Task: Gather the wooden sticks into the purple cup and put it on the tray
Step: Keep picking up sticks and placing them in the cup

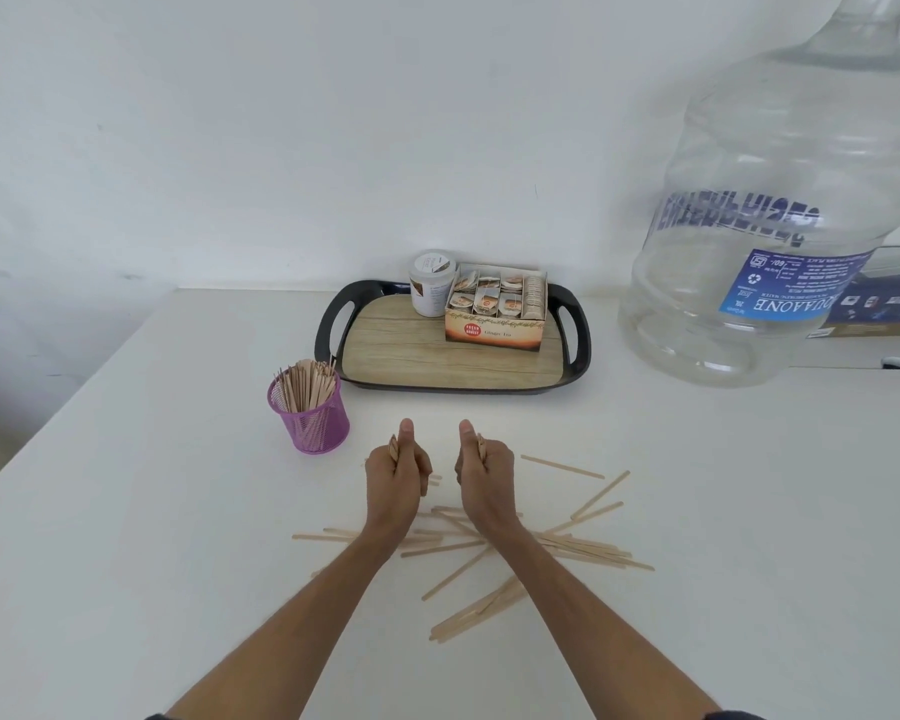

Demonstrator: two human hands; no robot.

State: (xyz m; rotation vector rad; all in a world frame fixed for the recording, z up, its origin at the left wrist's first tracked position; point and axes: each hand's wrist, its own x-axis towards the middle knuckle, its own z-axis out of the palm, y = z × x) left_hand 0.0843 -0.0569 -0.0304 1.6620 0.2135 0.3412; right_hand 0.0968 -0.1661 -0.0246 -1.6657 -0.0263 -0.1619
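A purple mesh cup [317, 420] stands upright on the white table, left of centre, with a bundle of wooden sticks [306, 383] inside it. Many more loose wooden sticks [572, 545] lie scattered on the table around and under my wrists. My left hand [397, 472] is closed in a fist around a small bunch of sticks, thumb up. Beside it, my right hand [484, 467] grips another bunch the same way. Both fists are right of the cup and in front of the black tray [333, 324], whose floor has a wood pattern.
On the tray stand a white jar [431, 283] and an open tea-bag box [497, 311], at its back. A big clear water jug [770, 226] fills the right side. The table's left edge runs diagonally, with a white wall behind.
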